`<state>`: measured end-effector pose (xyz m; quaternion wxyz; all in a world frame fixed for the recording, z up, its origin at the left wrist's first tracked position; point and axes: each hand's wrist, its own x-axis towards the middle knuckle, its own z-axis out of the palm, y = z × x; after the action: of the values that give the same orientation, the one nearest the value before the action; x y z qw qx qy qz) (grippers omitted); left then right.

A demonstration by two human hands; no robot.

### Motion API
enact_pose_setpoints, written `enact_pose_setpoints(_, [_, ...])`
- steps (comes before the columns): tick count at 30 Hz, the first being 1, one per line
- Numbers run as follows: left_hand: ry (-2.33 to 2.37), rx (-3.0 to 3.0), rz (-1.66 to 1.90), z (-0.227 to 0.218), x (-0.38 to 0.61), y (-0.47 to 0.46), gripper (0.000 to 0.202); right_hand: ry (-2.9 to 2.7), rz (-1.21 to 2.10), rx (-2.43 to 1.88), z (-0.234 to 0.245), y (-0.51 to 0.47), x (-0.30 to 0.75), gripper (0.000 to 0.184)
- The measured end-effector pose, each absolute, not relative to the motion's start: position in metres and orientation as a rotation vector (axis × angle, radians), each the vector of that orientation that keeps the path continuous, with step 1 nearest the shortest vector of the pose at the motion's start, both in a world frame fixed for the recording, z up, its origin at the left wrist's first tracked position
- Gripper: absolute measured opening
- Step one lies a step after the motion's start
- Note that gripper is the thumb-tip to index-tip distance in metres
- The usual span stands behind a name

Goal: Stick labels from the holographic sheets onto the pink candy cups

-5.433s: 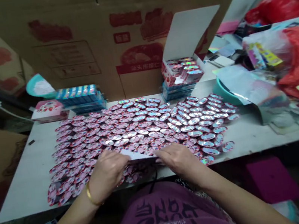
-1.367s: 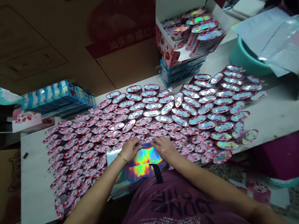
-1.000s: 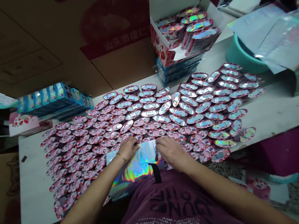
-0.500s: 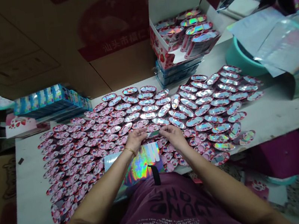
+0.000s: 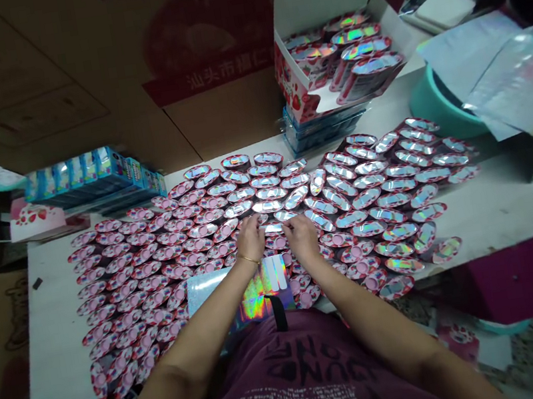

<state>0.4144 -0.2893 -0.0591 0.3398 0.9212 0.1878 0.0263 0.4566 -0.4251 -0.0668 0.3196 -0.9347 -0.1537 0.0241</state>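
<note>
The left hand [image 5: 251,239] and the right hand [image 5: 301,238] face each other just above the packs, fingers bent and thumbs close to the fingertips, leaving little opening. They are at the two ends of a shiny strip [image 5: 272,229] on top of a small oval pack; whether they pinch the strip or only press on it, I cannot tell. A gold bracelet [image 5: 250,260] circles the left wrist.

Taking the hands as the middle of the clock, a rainbow-sheened sticker sheet [image 5: 210,292] lies at 7 o'clock, partly under the left forearm, with pale bars near its right edge. Rows of upright packs surround the hands. Those toward 9 o'clock [image 5: 146,270] show pink circles on top, while those from 12 round to 3 o'clock [image 5: 366,198] have silvery tops.

Farther out, at 1 o'clock, an open strawberry-print box [image 5: 287,81] holds more packs, its white lid raised, and rests on blue boxes [image 5: 329,127]. A teal tub [image 5: 447,110] with sheets over it sits at 2 o'clock. At 10 o'clock, a row of small blue cartons [image 5: 76,179] stands beside a pink box [image 5: 34,219]. A big cardboard box [image 5: 234,120] rises at 12 o'clock, behind the white table [image 5: 51,328].
</note>
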Motion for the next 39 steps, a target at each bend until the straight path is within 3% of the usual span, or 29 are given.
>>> enact_pose_setpoints(6, [0.530,2.545,0.083,-0.052,0.415,-0.292,0.039,-0.383,0.083,-2.603,-0.064,-0.430,0.465,0.011])
enact_pose_setpoints(9, [0.545,2.544,0.113,-0.043,0.399,-0.272,0.027,-0.600,0.078,-2.515,-0.052,-0.440,0.457,0.016])
enact_pose_setpoints(14, [0.251,2.537,-0.450,-0.027,0.351,-0.238,0.025,-1.157,0.216,-2.376,-0.040,-0.434,0.415,0.024])
enact_pose_setpoints(17, [0.251,2.536,-0.607,-0.024,0.336,-0.237,0.024,-1.343,0.313,-2.444,-0.045,-0.421,0.397,0.023])
enact_pose_setpoints(26, [0.327,2.421,-0.495,-0.025,0.341,-0.244,0.006,-1.597,0.223,-2.352,-0.044,-0.428,0.389,0.022])
enact_pose_setpoints(33, [0.316,2.407,-0.368,-0.024,0.347,-0.252,0.011,-0.800,0.393,-2.040,0.002,-0.446,0.397,0.017])
enact_pose_setpoints(39, [0.481,1.410,-0.461,-0.016,0.378,-0.297,0.038,0.133,0.585,-1.651,-0.007,-0.481,0.428,0.022])
